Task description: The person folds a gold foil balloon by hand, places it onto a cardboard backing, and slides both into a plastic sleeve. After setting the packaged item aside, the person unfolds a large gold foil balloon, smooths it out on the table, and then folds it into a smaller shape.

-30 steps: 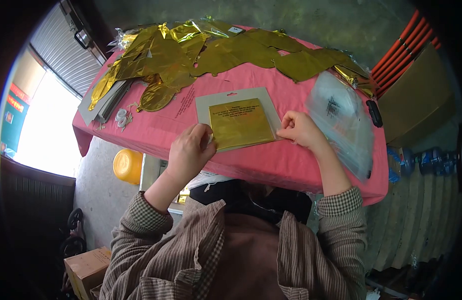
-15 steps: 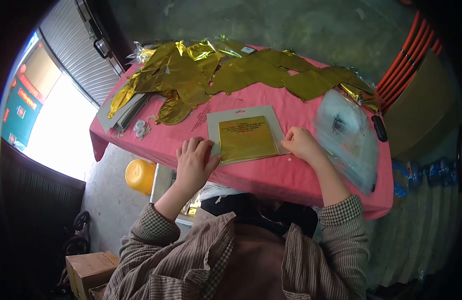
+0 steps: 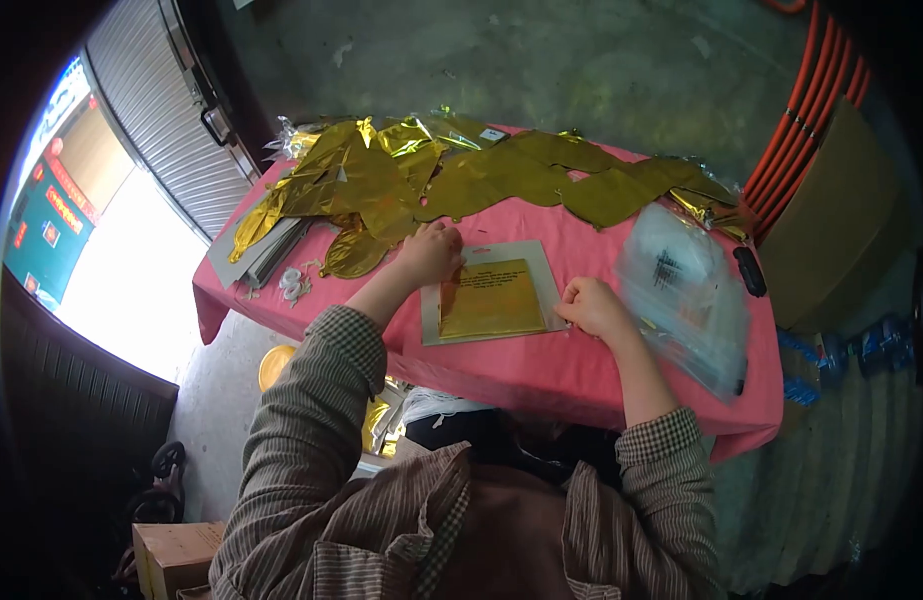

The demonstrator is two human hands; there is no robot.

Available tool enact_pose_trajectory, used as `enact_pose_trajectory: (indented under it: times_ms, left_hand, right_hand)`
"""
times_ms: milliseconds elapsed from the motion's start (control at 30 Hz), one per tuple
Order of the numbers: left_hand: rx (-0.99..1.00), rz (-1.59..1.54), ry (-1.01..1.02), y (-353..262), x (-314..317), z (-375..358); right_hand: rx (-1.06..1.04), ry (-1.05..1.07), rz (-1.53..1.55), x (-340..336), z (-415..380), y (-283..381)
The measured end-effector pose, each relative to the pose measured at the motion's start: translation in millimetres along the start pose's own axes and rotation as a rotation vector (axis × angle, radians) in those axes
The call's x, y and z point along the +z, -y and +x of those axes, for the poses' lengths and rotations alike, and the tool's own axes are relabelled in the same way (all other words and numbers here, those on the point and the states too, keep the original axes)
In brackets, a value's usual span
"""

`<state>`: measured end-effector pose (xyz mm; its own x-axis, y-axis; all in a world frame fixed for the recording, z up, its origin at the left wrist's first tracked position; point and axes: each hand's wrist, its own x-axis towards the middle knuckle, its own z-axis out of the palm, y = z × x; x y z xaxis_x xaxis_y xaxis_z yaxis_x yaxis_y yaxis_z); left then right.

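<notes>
A clear package with a grey backing card (image 3: 436, 325) and a folded gold foil sheet (image 3: 493, 305) inside lies flat on the pink-covered table (image 3: 581, 370). My left hand (image 3: 431, 252) is at the package's upper left corner, its fingers bent; what they hold, if anything, is hidden. At the lower right corner, my right hand (image 3: 591, 308) pinches the package's clear edge between thumb and fingers. Black print shows on the package's upper part.
Gold foil shapes (image 3: 501, 170) spread along the table's far side. Grey cards (image 3: 271, 250) and small white rings (image 3: 293, 282) are at the left. Clear plastic bags (image 3: 681, 290) and a black object (image 3: 749, 271) lie at the right. A yellow container (image 3: 274, 366) stands on the floor.
My left hand has moved from the package's lower left corner up to its upper left corner. My right hand remains at the lower right corner. The view has shifted slightly.
</notes>
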<state>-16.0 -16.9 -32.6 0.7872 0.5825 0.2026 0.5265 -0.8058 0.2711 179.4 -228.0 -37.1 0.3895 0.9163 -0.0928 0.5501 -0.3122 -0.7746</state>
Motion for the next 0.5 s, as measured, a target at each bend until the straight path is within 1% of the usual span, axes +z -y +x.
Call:
enact_pose_trajectory:
  times_ms: [67,100,167,200,267,300,333,367,433,467,500]
  left_hand:
    - [-0.092,0.117,0.258,-6.9,-10.1,15.4]
    - [-0.089,0.12,0.262,-3.4,-9.3,20.9]
    - [-0.098,-0.162,0.358,11.3,-8.9,30.1]
    - [-0.094,-0.156,0.36,14.0,-15.0,34.2]
    - [-0.014,-0.247,0.422,14.0,-32.1,40.1]
    - [-0.027,-0.371,0.381,11.5,-42.2,40.7]
    - [-0.07,-0.505,0.412,1.1,-61.4,38.7]
    - [-0.051,-0.507,0.373,-16.2,-86.6,31.6]
    - [0.046,-0.518,0.307,-31.5,-114.0,25.0]
    - [0.045,-0.515,0.305,-41.6,-127.2,20.2]
    - [0.058,-0.572,0.265,-53.4,-138.8,11.9]
  right_hand:
    - [0.01,0.003,0.028,-0.8,-0.2,-1.8]
    - [0.02,0.013,0.028,-1.2,0.7,-2.1]
    - [0.028,0.019,0.034,-1.4,2.4,-4.9]
    - [0.003,0.017,0.036,-0.6,3.8,-8.0]
    - [-0.015,0.013,0.046,-2.8,0.2,-7.2]
    - [-0.007,-0.009,0.117,-6.9,-6.7,1.5]
    - [0.0,-0.028,0.187,-7.3,-9.9,5.4]
    - [0.005,-0.021,0.194,-4.4,-7.0,0.3]
    - [-0.188,-0.019,0.365,-1.0,1.8,-9.9]
    - [-0.191,-0.018,0.366,-1.1,2.0,-7.3]
    - [-0.298,-0.118,0.396,-1.4,0.8,-2.8]
